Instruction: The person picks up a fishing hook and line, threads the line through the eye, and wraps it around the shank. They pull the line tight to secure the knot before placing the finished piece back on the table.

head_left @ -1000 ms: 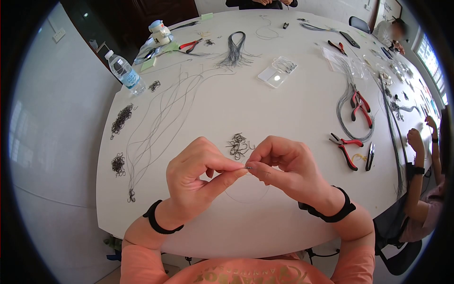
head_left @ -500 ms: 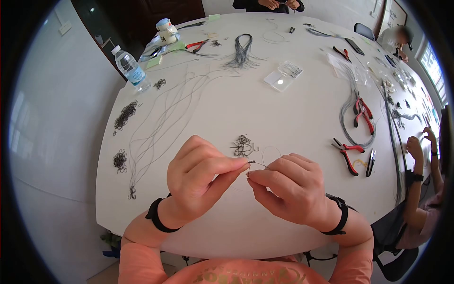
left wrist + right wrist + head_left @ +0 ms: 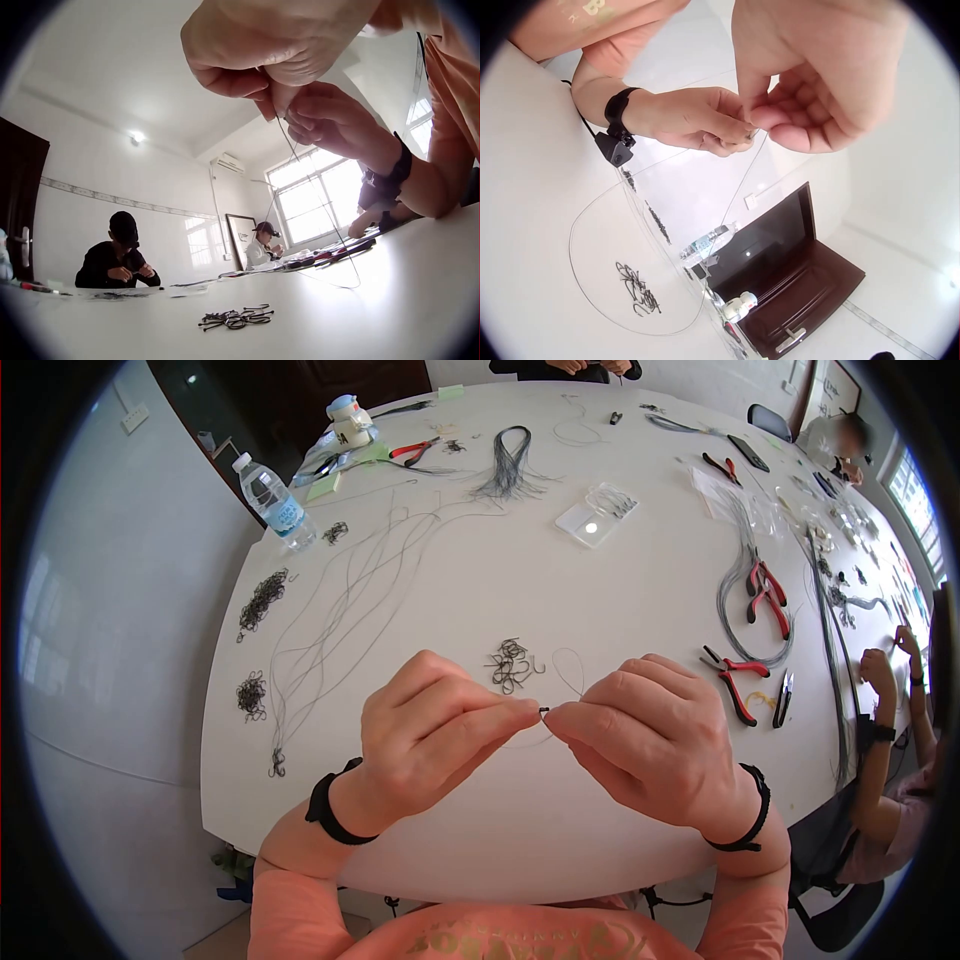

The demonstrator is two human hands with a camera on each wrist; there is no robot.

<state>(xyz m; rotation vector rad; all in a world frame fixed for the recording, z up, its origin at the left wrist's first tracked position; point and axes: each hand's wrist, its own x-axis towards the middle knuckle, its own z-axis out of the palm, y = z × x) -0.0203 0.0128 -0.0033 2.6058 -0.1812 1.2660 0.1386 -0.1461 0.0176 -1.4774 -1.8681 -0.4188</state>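
In the head view my left hand (image 3: 425, 735) pinches a small dark fish hook (image 3: 544, 711) between thumb and forefinger; most of it is hidden by the fingertips. My right hand (image 3: 650, 740) pinches thin grey line right beside the hook, its fingertips almost meeting those of the left. A slack loop of this line (image 3: 568, 650) shows past the right fingers. The right wrist view has the line hanging in a wide curve below both hands. Just beyond the hands lies a small pile of dark hooks (image 3: 514, 666), which also appears low in the left wrist view.
Two hook heaps (image 3: 262, 604) (image 3: 251, 696) and long loose lines (image 3: 345, 600) lie at left, near a water bottle (image 3: 275, 505). A clear plastic box (image 3: 595, 520) sits beyond. Red-handled pliers (image 3: 742, 685) and cutters (image 3: 783, 700) lie at right. Other people sit around the table.
My right hand has turned over, knuckles now upward, and its fingertips have come back close to the left ones. Both hands have shifted slightly right. A line loop now shows beyond the right fingers.
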